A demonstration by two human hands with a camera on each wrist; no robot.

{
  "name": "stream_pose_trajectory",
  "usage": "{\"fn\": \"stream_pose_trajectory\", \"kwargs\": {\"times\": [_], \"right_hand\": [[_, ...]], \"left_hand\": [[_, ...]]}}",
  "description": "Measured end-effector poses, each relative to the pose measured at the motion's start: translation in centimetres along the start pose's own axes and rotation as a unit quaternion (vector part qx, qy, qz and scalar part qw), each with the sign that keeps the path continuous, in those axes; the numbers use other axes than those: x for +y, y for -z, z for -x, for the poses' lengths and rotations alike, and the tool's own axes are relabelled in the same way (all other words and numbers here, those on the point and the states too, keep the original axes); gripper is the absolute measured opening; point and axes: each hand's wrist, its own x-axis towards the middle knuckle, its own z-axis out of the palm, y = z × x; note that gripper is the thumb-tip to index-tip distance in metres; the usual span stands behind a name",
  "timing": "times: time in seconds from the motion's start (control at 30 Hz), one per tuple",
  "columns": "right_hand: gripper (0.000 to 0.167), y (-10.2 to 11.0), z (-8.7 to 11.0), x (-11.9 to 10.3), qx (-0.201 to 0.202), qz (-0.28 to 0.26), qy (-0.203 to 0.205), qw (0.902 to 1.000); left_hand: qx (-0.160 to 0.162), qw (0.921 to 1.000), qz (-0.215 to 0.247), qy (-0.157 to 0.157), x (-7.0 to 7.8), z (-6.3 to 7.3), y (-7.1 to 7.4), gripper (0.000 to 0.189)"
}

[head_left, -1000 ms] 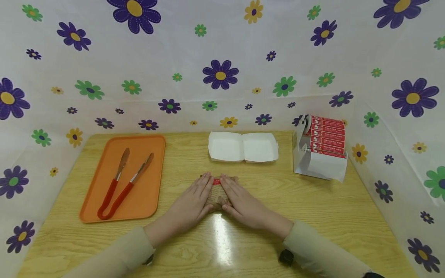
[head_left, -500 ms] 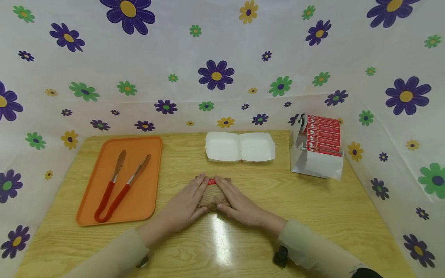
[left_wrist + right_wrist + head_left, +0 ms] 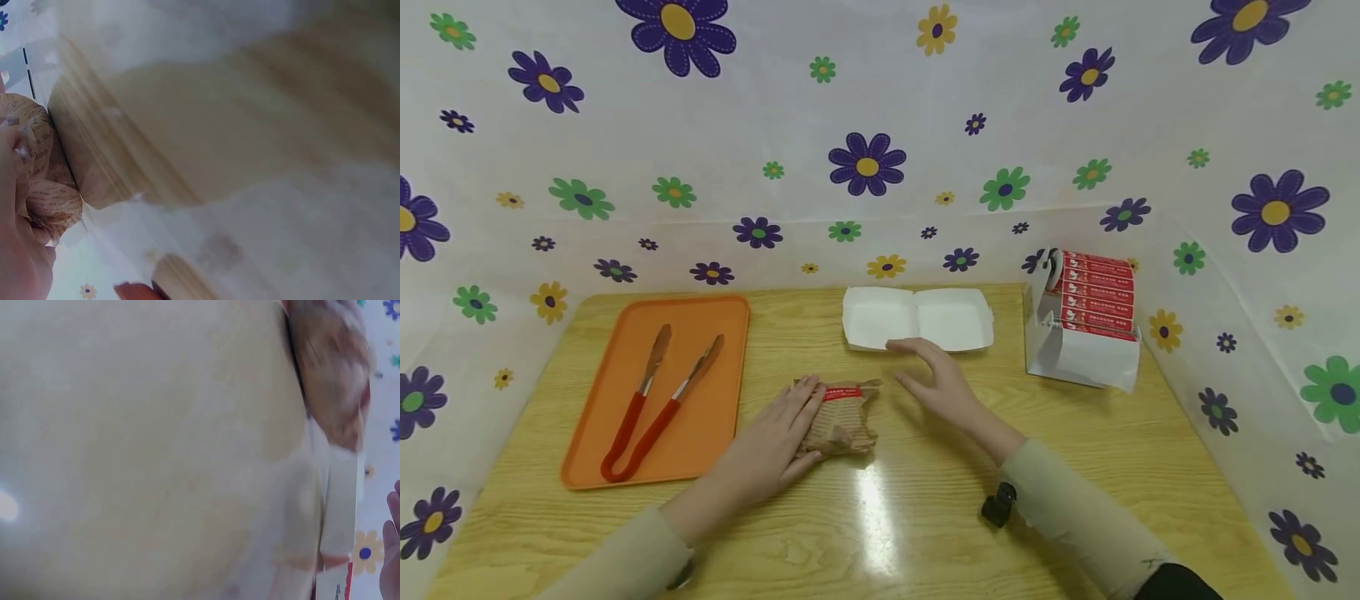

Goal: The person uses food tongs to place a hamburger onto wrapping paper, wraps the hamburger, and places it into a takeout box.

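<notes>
A packet wrapped in brown printed paper (image 3: 842, 421), with a red sticker at its far edge, lies on the table. My left hand (image 3: 775, 437) rests along its left side with the fingers straight, and the same crinkled paper packet (image 3: 53, 194) shows beside that hand in the left wrist view. Apart from the packet, my right hand (image 3: 943, 387) is raised to its right, holding nothing, fingers spread and slightly bent. Its fingertips overlap the front edge of an open white box (image 3: 880, 318) in the head view; I cannot tell whether they touch. The right wrist view is blurred.
On the left lies an orange tray (image 3: 700, 442) bearing tongs with red handles (image 3: 655, 433). A white dispenser (image 3: 1093, 358) with a roll of red stickers (image 3: 1097, 287) stands at the back right. Flower-printed sheeting (image 3: 760, 100) surrounds the wooden table (image 3: 1075, 433) at the back and sides.
My right hand has left the packet and moved right and away from me, toward the white box. My left hand and the packet have shifted a little to the left.
</notes>
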Motion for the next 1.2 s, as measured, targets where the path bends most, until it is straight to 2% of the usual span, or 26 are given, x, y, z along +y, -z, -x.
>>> {"fn": "stream_pose_trajectory", "kwargs": {"times": [0.13, 0.3, 0.43, 0.7, 0.8, 0.9, 1.07, 1.2], "right_hand": [[0.040, 0.2, -2.1, 1.1, 0.017, 0.024, -0.004, 0.9996], [0.033, 0.0, -4.0, 2.1, -0.011, 0.033, -0.059, 0.9976], [0.028, -0.3, -4.8, 2.8, -0.034, 0.032, -0.094, 0.9945], [0.016, -0.4, -5.5, 3.1, -0.076, 0.069, -0.107, 0.9890], [0.014, -0.1, -5.6, 3.1, -0.098, 0.100, -0.100, 0.9852], [0.013, 0.3, -5.5, 3.0, -0.108, 0.139, -0.072, 0.9818], [0.011, 1.7, -4.9, 2.8, -0.100, 0.182, -0.023, 0.9779], [0.009, 3.0, -3.9, 2.6, -0.093, 0.191, 0.002, 0.9773]], "left_hand": [[0.008, 0.9999, -0.009, -0.001, -0.5, 0.5, 0.0, 0.091], [0.027, 0.9995, -0.016, -0.005, -0.8, 0.9, 0.0, 0.090], [0.039, 0.9991, -0.016, -0.002, -1.1, 1.1, 0.0, 0.090], [0.030, 0.9995, -0.008, 0.006, -1.2, 1.5, 0.3, 0.090], [0.028, 0.9996, -0.009, 0.004, -1.2, 1.4, 0.5, 0.089], [0.024, 0.9996, -0.010, 0.005, -1.2, 1.4, 0.6, 0.087], [0.026, 0.9995, -0.015, 0.001, -1.3, 1.4, 0.6, 0.086], [0.031, 0.9994, -0.016, -0.001, -1.3, 1.4, 0.5, 0.086]]}}
